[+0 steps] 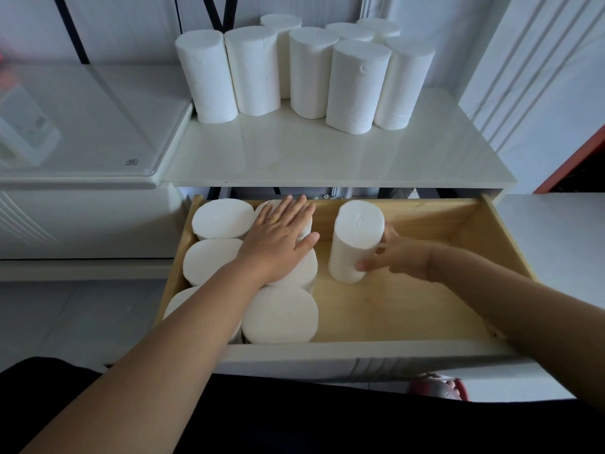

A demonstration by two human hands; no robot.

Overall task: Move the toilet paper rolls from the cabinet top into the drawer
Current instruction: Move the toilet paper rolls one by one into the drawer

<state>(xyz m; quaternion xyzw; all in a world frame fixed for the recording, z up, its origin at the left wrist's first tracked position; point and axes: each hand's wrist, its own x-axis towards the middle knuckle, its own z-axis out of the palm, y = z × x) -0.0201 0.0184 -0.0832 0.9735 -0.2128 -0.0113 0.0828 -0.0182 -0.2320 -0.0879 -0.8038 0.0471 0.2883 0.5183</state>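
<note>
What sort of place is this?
Probably a home, maybe a laundry or storage corner: white cabinet top holding upright toilet paper rolls, its wooden drawer open with the right hand holding one roll, a white glass-topped appliance alongside, tiled floor.

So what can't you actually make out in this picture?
Head view only:
- Packed rolls in the drawer: left hand and forearm cover some, so no sure count.
- Right hand: fingers hidden behind the held roll.
- Back rolls on the cabinet top: front rolls mask them.
- Red object: mostly hidden by dark clothing.
</note>
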